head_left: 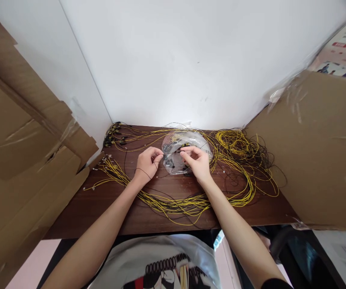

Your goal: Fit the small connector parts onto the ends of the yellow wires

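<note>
- On my head view, the fingertips cover the parts of the black wire [171, 153] they pinch, so I can't make out its ends.
- At the centre, my left hand [147, 164] is closed, thumb against finger, on the wire; my right hand [199, 163] pinches it too, just to the right.
- Glare and folds blur the small parts inside the clear plastic bag [176, 167], behind my hands.
- My forearms cross over the yellow and black cable bundle [173, 204], hiding stretches of it, lower centre.
- Black connectors [109, 138] crowd the tabletop's far left corner, too small to read; a tangled yellow coil [233, 141] lies right of centre.
- Cardboard panels [314, 148] wall both sides of the brown table [100, 212], cut off by the frame.
</note>
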`<state>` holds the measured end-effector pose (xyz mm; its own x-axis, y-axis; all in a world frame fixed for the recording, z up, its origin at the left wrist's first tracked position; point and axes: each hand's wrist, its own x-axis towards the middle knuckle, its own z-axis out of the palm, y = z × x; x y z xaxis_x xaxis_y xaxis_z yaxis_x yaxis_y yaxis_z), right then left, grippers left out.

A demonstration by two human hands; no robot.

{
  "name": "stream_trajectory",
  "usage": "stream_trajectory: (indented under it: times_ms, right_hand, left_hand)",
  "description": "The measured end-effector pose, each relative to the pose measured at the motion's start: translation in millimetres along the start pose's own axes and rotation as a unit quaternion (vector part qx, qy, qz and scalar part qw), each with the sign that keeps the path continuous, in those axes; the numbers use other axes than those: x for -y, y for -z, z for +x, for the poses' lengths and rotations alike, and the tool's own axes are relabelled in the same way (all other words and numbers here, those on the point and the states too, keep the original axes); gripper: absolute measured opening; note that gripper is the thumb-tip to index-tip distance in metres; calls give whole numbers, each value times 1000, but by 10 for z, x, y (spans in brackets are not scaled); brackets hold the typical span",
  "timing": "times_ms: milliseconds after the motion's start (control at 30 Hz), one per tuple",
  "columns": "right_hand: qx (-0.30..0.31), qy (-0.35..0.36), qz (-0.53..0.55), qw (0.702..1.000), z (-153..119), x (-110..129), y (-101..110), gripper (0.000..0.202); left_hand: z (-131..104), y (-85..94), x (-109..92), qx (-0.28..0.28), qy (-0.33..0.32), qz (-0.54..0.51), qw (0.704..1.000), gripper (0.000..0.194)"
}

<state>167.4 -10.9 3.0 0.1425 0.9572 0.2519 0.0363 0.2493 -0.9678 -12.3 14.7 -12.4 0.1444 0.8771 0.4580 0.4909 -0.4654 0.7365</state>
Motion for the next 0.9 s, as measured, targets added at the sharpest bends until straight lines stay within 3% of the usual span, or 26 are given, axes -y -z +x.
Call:
stream_trajectory:
  times_ms: [567, 767, 900]
  right_hand:
    - [-30, -16, 23, 999, 31, 3, 37, 18]
    - [-88, -11, 33, 996, 73, -3, 118, 19]
    - [-95, 1, 40, 995, 86, -2, 140, 18]
  left_hand:
    - [50, 97, 50, -62, 40, 36, 997, 8]
    - [94, 148, 157, -130, 107, -15, 986, 7]
    - [117, 134, 293, -154, 130, -65, 977, 12]
